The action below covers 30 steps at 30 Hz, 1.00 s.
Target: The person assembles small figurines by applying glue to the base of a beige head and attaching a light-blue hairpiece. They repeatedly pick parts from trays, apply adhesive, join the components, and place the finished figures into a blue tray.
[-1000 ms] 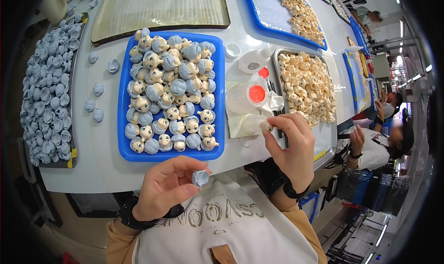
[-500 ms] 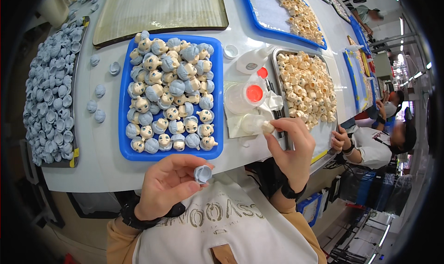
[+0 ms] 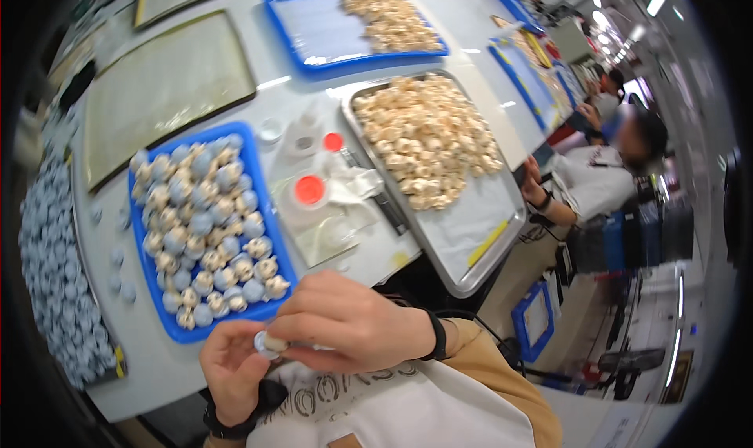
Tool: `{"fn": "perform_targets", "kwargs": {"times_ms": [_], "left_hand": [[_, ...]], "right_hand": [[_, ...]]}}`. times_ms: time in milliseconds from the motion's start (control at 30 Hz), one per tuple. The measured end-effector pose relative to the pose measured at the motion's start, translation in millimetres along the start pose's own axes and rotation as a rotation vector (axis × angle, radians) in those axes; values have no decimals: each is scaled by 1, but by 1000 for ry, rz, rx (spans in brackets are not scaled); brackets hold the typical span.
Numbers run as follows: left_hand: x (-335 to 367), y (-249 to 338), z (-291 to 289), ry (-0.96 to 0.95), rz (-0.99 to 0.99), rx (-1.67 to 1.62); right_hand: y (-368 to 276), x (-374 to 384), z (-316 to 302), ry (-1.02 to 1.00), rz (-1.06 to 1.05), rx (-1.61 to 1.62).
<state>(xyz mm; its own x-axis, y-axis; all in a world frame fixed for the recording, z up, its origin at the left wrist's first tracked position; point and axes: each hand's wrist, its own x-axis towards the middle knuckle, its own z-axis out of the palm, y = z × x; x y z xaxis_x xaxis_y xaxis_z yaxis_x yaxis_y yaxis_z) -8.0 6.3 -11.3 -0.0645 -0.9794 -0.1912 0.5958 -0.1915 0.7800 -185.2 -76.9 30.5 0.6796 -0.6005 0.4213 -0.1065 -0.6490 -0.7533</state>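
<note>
Just in front of my chest, both hands meet. My left hand point(image 3: 229, 368) pinches a small blue-grey doll hair piece point(image 3: 262, 345) between thumb and fingers. Against it, my right hand point(image 3: 353, 322) holds a cream doll face piece point(image 3: 275, 344), partly covered by the fingers. Whether the two pieces are fitted together I cannot tell. Beyond my hands, a blue tray point(image 3: 184, 336) carries many doll heads point(image 3: 205, 213) with blue-grey hair. Right of it stand a white container with a red opening point(image 3: 309, 189), a smaller red-topped one point(image 3: 333, 141) and crumpled white tissue point(image 3: 357, 185).
A metal tray point(image 3: 463, 288) of cream face pieces point(image 3: 427, 138) lies to the right. Loose hair pieces point(image 3: 59, 283) are heaped at the far left. Another blue tray point(image 3: 314, 70) and a large flat tray point(image 3: 169, 95) lie farther back. A co-worker point(image 3: 584, 177) sits at right.
My right hand has moved left and down from beside the containers, bringing the face piece to the hair piece in my left hand. The whole view has turned toward the right.
</note>
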Motion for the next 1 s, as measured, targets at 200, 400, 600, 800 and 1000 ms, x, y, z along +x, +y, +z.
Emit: {"fn": "perform_targets", "kwargs": {"times_ms": [200,400,600,800,1000], "left_hand": [[1,-1,1,-5,-63,35],[-1,4,0,-4,-50,106],[-2,7,-3,-61,-83,140],[0,13,15,-77,-83,182],[-14,27,11,-39,-162,324]], "right_hand": [[3,-9,-5,-40,-18,-21],[3,-9,-4,-53,-50,-30],[5,-9,6,45,-99,-71],[6,-7,20,136,-150,-246],[8,-7,38,195,-183,-306]]}}
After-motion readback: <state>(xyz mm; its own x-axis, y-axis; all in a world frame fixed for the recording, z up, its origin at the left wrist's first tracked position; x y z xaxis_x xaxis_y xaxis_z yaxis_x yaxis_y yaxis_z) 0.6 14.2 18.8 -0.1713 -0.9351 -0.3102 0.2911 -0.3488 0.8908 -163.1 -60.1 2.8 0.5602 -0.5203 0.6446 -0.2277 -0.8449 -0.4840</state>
